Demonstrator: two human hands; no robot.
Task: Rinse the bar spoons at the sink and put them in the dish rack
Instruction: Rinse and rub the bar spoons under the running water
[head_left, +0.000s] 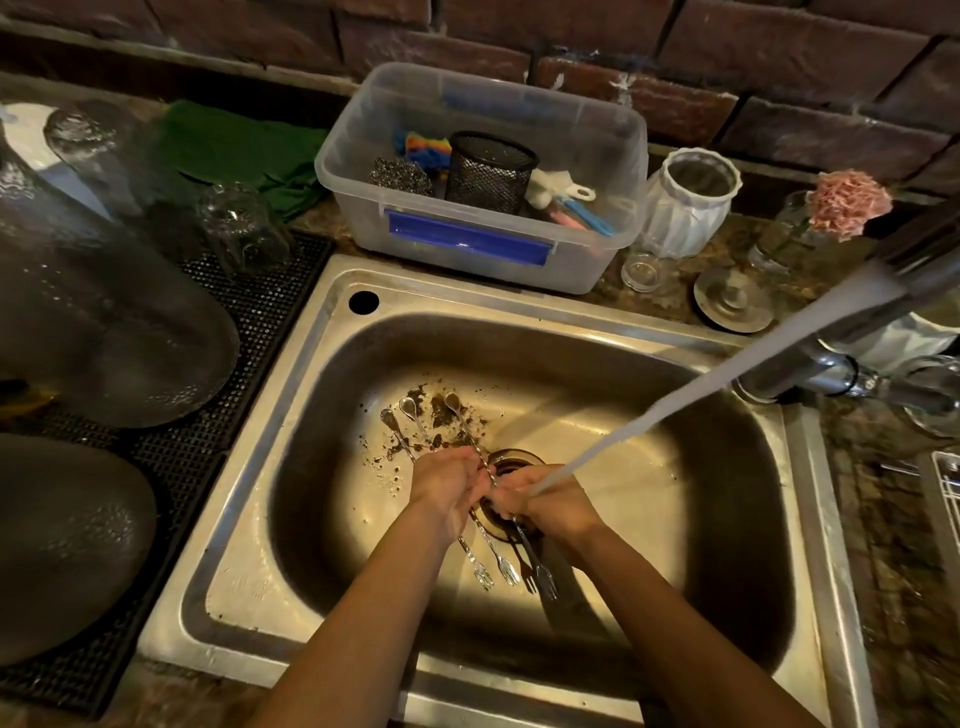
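Three long metal bar spoons (415, 423) with twisted stems lie bunched over the drain of the steel sink (322, 358). Their bowls point away from me and their forked ends (506, 571) point toward me. My left hand (447, 483) grips the stems near the middle. My right hand (545, 501) grips them just beside it, and the stream of tap water (675, 405) lands on it. Dark grounds are scattered on the sink floor near the spoon bowls. A white wire dish rack (945, 483) shows at the right edge.
The tap (883, 332) reaches in from the right. Behind the sink stands a clear plastic tub (467, 249) with scrubbers and a mesh cup. Upturned glasses (239, 223) and large dark lids sit on a black mat at left. A white vase (685, 202) stands at back right.
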